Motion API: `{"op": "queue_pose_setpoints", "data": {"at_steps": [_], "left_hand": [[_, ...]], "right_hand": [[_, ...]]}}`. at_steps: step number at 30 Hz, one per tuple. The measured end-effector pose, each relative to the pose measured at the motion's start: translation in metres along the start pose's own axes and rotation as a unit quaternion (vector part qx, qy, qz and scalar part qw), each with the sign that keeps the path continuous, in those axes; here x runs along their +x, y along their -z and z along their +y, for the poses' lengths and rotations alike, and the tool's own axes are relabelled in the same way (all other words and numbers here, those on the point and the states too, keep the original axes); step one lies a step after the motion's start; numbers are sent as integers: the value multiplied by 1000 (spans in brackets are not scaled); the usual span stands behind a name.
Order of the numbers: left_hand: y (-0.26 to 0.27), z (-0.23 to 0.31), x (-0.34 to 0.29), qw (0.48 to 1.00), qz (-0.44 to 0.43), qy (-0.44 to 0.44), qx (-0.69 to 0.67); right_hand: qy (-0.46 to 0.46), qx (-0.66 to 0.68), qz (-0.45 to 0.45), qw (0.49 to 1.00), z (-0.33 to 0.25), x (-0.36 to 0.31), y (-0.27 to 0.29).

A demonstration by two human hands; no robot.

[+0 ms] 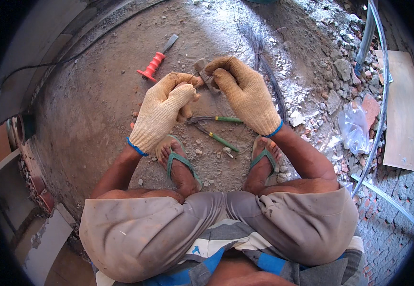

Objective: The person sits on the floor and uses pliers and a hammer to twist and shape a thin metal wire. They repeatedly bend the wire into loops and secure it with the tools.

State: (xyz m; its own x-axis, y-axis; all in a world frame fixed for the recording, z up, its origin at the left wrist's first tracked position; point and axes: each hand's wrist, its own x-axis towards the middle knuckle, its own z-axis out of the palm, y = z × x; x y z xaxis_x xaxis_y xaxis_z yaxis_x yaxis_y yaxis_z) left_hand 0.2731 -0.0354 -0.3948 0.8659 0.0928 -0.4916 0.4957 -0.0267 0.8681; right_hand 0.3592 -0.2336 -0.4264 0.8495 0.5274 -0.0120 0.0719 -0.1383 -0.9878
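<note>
Both my hands wear cream knit gloves with blue cuffs and are raised close together over the dirt floor. My left hand (161,105) is closed, its thumb and fingers pinching a thin wire. My right hand (247,90) is closed round the same thin wire (239,46), an end of which sticks up above the knuckles. Behind the fingertips lies what looks like a hammer (201,66), partly covered. Under the hands, pincers with green handles (223,141) rest on the ground with their handles apart. A chisel with a red ribbed grip (154,64) lies beyond my left hand.
A tied bundle of dark wire (274,78) lies beyond my right hand. Rubble (342,69), a clear plastic bag (354,126), a grey hose (384,90) and a flat board (401,114) are at the right. My sandalled feet (180,167) flank the pincers. A black cable (80,53) crosses the far left.
</note>
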Motion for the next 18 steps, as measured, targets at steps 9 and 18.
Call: {"op": "queue_pose_setpoints", "data": {"at_steps": [9, 18], "left_hand": [[0, 7, -2, 1000, 5, 7, 12], [3, -1, 9, 995, -15, -58, 76]], "right_hand": [[-3, 15, 2, 1000, 0, 1, 0], [-38, 35, -14, 999, -5, -1, -1]]}}
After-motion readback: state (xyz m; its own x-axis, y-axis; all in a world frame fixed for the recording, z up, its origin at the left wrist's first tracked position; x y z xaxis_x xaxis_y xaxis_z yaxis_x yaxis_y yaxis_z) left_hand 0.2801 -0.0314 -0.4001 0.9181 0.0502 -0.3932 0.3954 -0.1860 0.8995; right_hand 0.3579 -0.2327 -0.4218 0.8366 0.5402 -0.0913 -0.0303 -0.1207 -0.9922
